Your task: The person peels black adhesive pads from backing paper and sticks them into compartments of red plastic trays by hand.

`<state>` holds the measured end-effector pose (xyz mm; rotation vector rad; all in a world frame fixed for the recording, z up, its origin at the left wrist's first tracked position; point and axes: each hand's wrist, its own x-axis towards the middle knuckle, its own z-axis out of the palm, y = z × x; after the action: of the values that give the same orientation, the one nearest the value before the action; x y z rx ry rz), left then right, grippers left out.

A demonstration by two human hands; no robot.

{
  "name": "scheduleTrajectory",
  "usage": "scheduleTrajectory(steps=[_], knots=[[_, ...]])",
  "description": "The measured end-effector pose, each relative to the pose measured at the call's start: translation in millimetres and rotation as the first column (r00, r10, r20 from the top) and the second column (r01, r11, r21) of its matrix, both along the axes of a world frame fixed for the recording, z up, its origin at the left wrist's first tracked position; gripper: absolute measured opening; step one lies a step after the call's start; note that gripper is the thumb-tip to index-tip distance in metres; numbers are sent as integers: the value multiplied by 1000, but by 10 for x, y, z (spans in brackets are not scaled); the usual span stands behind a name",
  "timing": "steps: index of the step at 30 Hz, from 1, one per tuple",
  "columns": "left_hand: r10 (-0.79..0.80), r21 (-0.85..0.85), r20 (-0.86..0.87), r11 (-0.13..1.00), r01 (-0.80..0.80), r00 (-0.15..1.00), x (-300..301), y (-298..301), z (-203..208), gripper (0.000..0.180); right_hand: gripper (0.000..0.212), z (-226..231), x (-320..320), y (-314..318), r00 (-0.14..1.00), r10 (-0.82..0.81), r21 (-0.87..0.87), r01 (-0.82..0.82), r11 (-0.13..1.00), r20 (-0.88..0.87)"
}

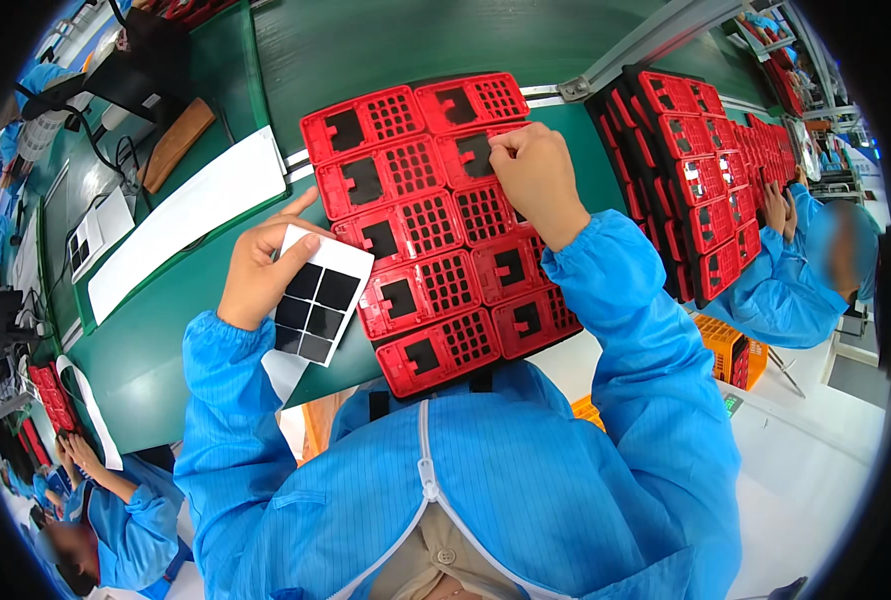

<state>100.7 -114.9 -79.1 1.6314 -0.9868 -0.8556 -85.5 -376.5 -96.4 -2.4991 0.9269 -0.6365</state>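
Note:
Before me lies a black tray holding several red plastic panels in two columns, each with a grid of holes and a black square patch. My left hand is closed on a white backing sheet of black square stickers, thumb on top, just left of the panels. My right hand is over the far right part of the tray. Its thumb and index finger are pinched together beside the black patch of one panel. Whatever may be between those fingertips is too small or hidden to make out.
Stacked trays of red panels stand to the right, near a co-worker in blue. A long white board lies on the green table at left. Another co-worker sits lower left. An orange crate stands low at right.

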Motion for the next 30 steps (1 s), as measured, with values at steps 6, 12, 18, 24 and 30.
scheduleTrajectory(steps=[6,12,18,24,30], knots=[[21,-41,-39,999,-23,999,15,139,63,20,16,42,-18,61,995,62,-187,-75,979,-76],[80,-64,-59,995,-83,995,-10,326,190,22,17,-3,-31,31,990,93,-262,-119,958,-110],[353,-22,-95,934,-356,931,-172,545,439,27,17,100,-134,44,969,192,-275,-230,933,-157],[521,64,-212,852,-520,827,-434,659,601,33,42,933,-107,1359,840,494,307,-542,782,224],[636,-152,-298,704,-693,712,-850,741,626,37,48,816,16,2105,858,198,709,-506,492,475]])
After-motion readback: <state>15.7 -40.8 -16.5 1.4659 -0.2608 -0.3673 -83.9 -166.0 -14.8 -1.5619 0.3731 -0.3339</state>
